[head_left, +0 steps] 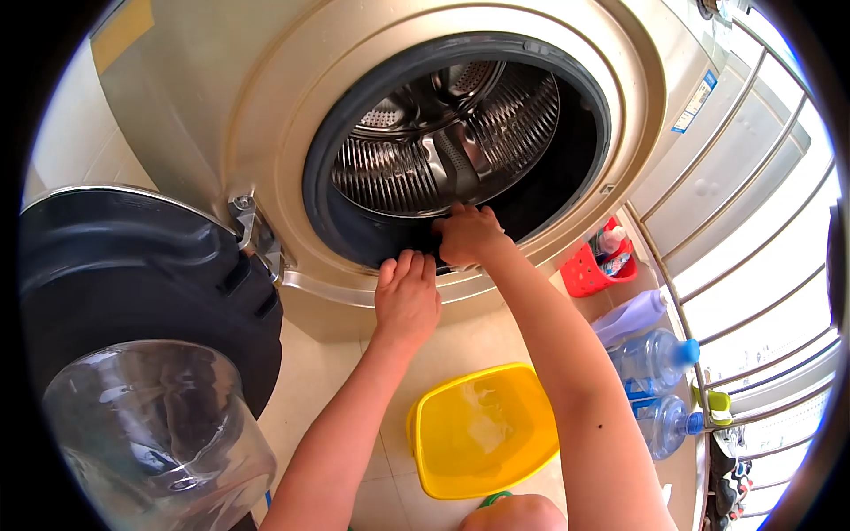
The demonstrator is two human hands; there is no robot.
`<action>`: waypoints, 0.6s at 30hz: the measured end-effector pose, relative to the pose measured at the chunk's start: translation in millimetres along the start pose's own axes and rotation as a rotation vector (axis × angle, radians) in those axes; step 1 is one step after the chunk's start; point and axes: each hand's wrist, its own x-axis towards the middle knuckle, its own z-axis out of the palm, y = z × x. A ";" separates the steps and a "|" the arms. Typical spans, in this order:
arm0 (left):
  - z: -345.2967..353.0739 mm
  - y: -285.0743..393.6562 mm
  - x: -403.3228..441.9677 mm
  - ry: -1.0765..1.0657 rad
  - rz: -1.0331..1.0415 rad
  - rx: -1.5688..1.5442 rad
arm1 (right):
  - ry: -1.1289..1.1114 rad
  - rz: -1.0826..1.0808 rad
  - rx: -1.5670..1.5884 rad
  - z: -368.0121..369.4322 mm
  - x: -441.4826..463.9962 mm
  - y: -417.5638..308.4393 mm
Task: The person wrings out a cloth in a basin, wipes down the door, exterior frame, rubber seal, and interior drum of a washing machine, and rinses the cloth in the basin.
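Note:
A front-loading washing machine stands with its round opening facing me, the steel drum showing inside. Around the opening runs a dark rubber door seal. My left hand is at the seal's lower lip, fingers bent over its edge and thumb at the left. Just right of it, my right hand reaches further in, fingers curled down against the seal's lower fold. A little whitish material shows at the edge of the right hand; most of it is hidden under the palm.
The machine's door hangs open at left, its clear glass bowl bulging toward me. On the floor below sits a yellow basin. Along the right lie a red basket, a lilac bottle and clear water jugs, beside metal railings.

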 end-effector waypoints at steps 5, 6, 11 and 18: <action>0.7 -1.9 -0.8 0.011 0.001 -0.001 | 0.150 -0.143 0.483 10.4 -3.7 52.2; 0.6 -1.6 -1.0 0.015 -0.001 -0.008 | 0.279 -0.135 0.658 15.6 -7.6 57.0; -6.9 -1.0 0.3 -0.029 0.005 -0.029 | 0.546 -0.349 -0.005 1.8 -61.5 34.6; -2.6 -1.6 -0.9 0.007 0.014 -0.028 | 0.397 -0.481 0.547 -44.9 -15.9 33.9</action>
